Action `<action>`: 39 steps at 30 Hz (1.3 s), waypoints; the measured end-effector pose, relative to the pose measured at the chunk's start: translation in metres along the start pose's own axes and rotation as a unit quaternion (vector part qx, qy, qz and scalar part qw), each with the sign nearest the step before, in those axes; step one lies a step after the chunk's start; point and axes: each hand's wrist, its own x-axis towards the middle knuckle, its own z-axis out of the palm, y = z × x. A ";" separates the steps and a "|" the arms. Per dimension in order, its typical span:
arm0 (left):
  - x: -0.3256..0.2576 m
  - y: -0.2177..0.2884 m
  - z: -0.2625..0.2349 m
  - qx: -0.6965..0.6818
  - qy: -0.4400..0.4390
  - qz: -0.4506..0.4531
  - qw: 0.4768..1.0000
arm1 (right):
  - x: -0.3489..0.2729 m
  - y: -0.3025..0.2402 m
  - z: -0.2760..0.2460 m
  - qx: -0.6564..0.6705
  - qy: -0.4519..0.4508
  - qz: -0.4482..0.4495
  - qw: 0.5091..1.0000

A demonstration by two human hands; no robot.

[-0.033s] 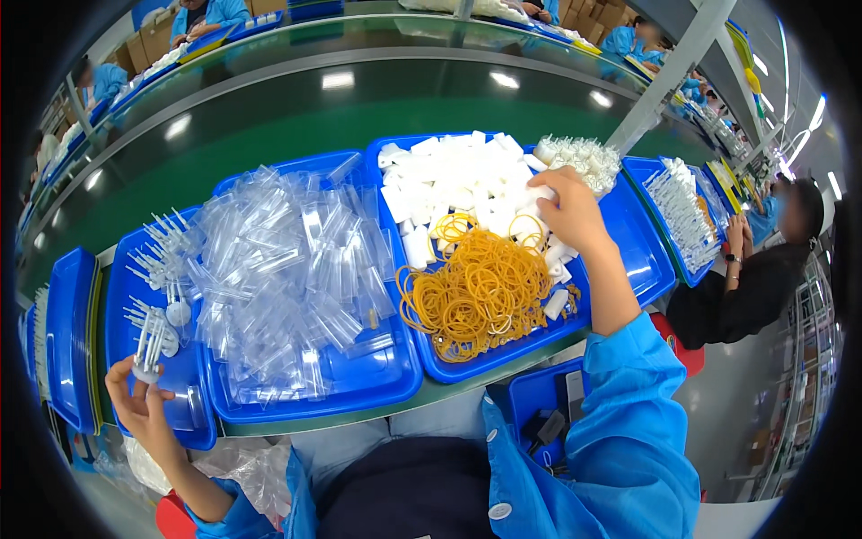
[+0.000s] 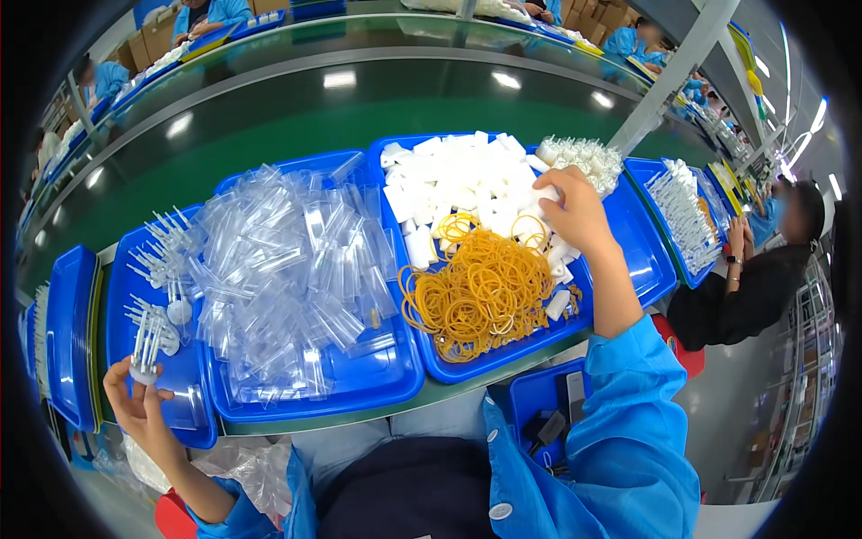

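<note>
Two bare hands are at work over a row of blue trays, and from where I stand the left hand (image 2: 139, 409) is pinching a white pronged piece (image 2: 145, 357) by its round base, prongs pointing up, above the front part of the leftmost of the nearer trays (image 2: 118, 310). Behind it, more pronged pieces (image 2: 166, 242) lie in that same tray. The right hand (image 2: 576, 214) is well apart, its curled fingers down at the edge of a heap of white tubes (image 2: 458, 175); I can't tell whether they have closed on one. In front of those tubes, in the same tray, sits a tangled mound of amber rubber bands (image 2: 485, 283). Between the hands, a middle tray (image 2: 382, 388) is piled with clear plastic sleeves (image 2: 278, 260). A clump of whitish, translucent parts (image 2: 588, 163) lies just beyond the right hand. Past the trays runs a green belt (image 2: 404, 112), and over on the right stands a person in black (image 2: 750, 301).
</note>
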 end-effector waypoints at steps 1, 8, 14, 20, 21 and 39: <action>-0.001 0.003 -0.001 -0.020 0.015 0.001 1.000 | -0.001 -0.004 -0.002 0.006 -0.015 0.022 1.000; -0.044 0.051 0.052 -0.183 -0.060 -0.012 0.981 | -0.016 -0.020 -0.011 0.073 0.129 -0.030 0.989; -0.067 0.085 0.110 -0.239 -0.212 -0.022 0.947 | -0.044 -0.053 -0.004 0.299 0.210 0.022 0.931; -0.078 0.083 0.121 -0.211 -0.243 0.011 0.947 | -0.098 -0.139 0.017 0.558 0.046 0.003 0.828; -0.078 0.081 0.121 -0.200 -0.241 0.013 0.950 | -0.103 -0.144 0.023 0.582 0.032 -0.005 0.813; -0.079 0.078 0.117 -0.122 -0.253 0.050 0.958 | -0.117 -0.148 0.021 0.576 -0.038 -0.019 0.817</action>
